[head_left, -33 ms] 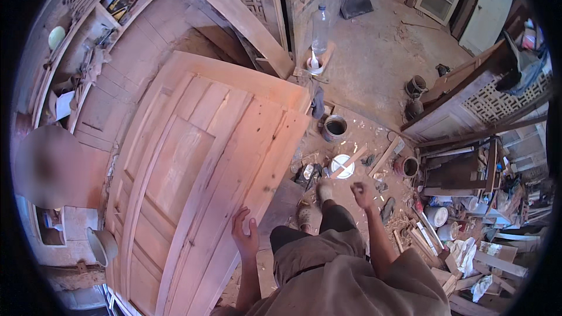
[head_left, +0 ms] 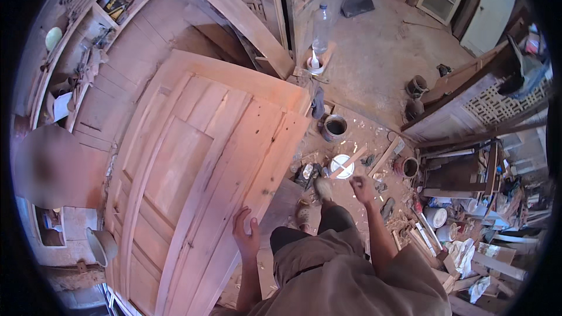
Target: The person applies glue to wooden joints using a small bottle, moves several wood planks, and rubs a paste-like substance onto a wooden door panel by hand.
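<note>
A large panelled wooden door (head_left: 231, 158) of reddish bare wood lies on a support to my left, its long edge running beside me. My left hand (head_left: 246, 233) is open at that near edge, fingers apart and thumb raised; whether it touches the wood I cannot tell. Out over the littered floor hangs my right hand (head_left: 363, 189), its fingers curled in and nothing visible in them. Beyond it a strip of wood (head_left: 349, 161) lies across a round white lid (head_left: 342, 167) on the floor.
Dark-filled cans (head_left: 335, 127) stand past the door's corner. A clear bottle (head_left: 320, 29) and a small pot with a brush (head_left: 315, 65) sit farther off. Shelves of tools (head_left: 114, 9) line the left; offcuts and buckets (head_left: 435, 217) crowd the right. A lattice panel (head_left: 503, 101) leans there.
My right hand has shifted slightly left and nearer to me. The left hand keeps its place beside the door edge.
</note>
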Action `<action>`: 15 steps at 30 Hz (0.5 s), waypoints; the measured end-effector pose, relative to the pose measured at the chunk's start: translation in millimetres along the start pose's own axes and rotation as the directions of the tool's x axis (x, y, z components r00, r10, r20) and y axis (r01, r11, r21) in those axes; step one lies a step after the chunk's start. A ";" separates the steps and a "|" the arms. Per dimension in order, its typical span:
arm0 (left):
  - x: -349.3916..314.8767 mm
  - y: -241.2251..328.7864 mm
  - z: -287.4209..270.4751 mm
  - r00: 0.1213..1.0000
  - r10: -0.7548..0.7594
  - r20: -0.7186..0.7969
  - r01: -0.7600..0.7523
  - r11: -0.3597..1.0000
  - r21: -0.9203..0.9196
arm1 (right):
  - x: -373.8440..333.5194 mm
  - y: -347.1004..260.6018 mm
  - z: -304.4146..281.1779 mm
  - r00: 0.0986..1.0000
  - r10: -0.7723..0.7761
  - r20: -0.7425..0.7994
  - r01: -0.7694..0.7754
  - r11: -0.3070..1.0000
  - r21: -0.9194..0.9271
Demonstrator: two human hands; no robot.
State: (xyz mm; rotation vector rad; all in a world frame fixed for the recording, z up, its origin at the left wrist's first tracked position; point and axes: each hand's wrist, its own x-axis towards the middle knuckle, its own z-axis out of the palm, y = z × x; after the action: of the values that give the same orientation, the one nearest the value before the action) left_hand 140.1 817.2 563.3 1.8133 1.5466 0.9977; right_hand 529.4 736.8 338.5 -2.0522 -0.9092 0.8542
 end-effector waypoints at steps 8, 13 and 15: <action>37.1 12.2 77.1 0.948 -0.252 -0.194 0.275 0.956 0.100 | 278.2 -124.6 -3.8 0.962 -0.267 -0.062 0.262 0.961 -0.085; 38.5 10.1 108.3 0.901 -0.280 -0.330 0.343 0.927 0.150 | 400.9 -168.4 31.9 0.854 -0.419 -0.307 0.255 0.853 -0.455; 49.4 11.0 122.3 0.885 -0.288 -0.365 0.353 0.927 0.125 | 437.6 -145.1 40.1 0.927 -0.238 -0.290 0.114 0.915 -0.387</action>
State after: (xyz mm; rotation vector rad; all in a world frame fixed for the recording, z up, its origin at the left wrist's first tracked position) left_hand 249.4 870.4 511.2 1.4774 2.1388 1.0701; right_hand 683.5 1172.6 315.8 -2.2887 -1.1019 0.2337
